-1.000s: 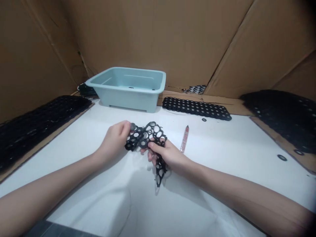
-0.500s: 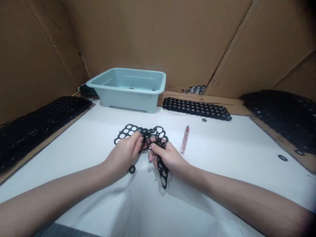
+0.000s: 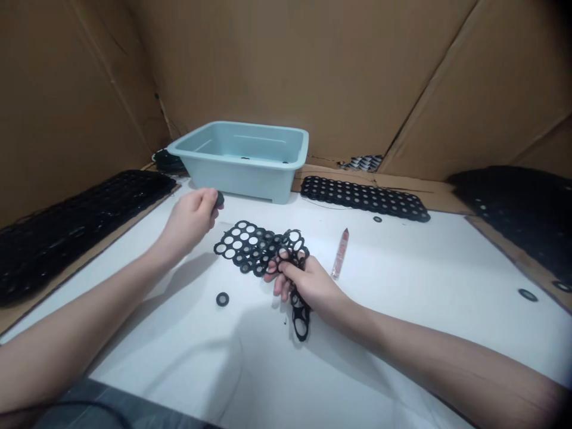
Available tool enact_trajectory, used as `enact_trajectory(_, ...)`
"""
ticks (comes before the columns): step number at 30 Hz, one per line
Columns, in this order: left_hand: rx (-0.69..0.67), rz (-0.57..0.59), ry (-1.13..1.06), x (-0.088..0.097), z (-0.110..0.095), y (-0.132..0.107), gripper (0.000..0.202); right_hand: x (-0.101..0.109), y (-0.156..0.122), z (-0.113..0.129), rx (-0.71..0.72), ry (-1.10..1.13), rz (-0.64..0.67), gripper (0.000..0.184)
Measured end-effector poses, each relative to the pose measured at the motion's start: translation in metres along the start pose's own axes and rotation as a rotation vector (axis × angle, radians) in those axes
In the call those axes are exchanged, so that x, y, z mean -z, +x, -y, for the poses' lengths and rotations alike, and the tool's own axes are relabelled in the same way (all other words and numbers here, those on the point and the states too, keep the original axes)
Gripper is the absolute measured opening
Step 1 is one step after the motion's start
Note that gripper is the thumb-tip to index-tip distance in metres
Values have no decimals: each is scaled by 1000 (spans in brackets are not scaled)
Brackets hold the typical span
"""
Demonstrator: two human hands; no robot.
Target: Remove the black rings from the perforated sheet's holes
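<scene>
My left hand is raised near the basin's front left corner, its fingers closed on a small dark rubber ring, partly hidden by the fingers. My right hand grips a crumpled black perforated rubber sheet between thumb and fingers. The sheet spreads leftward over the white table; some of its holes are open, others still filled with rings. One strip hangs below the right hand. A loose black ring lies in front of the sheet.
The light blue basin stands at the back, a few dark bits inside. Right of it lies a perforated black sheet. Dark sheet stacks flank the left and right. A pointed, clear-and-red tool and a ring lie rightward.
My left hand has left the sheet and moved up and left with a small dark ring. My right hand keeps hold of the sheet. The view has shifted slightly left.
</scene>
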State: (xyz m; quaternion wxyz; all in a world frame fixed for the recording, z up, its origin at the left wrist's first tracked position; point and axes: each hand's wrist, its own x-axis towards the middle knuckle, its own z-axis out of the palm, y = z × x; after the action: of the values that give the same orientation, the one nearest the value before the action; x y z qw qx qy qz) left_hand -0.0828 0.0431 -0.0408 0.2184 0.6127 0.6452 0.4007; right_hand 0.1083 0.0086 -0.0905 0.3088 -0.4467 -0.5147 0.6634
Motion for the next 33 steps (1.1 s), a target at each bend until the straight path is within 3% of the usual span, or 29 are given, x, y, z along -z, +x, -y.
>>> enact_trajectory(4, -107, 300, 207, 24, -9, -11, 31, 11, 1, 10, 20, -19, 176, 26)
enact_trajectory(6, -185, 390, 363, 30, -12, -31, 31, 24, 3, 20, -16, -85, 259, 40)
enact_trajectory(9, -222, 472, 531, 32, -5, -64, 28, 46, 10, 34, 1, -358, 301, 48)
enact_trajectory(13, -298, 441, 759, 24, 21, -93, 28, 57, 16, 41, 64, -446, 199, 49)
enact_trajectory(17, -533, 357, 904, 14, 40, -107, 27, 53, 14, 42, -1, -437, 109, 36)
enact_trajectory(22, -827, 292, 1056, 11, 42, -112, 27, 60, 11, 50, -73, -591, 175, 31)
enact_trajectory(29, -791, 293, 1065, 11, 43, -107, 19, 72, 16, 48, -51, -807, 236, 33)
enact_trajectory(33, -592, 249, 945, 4, 37, -89, 26, 73, 17, 43, -59, -850, 232, 33)
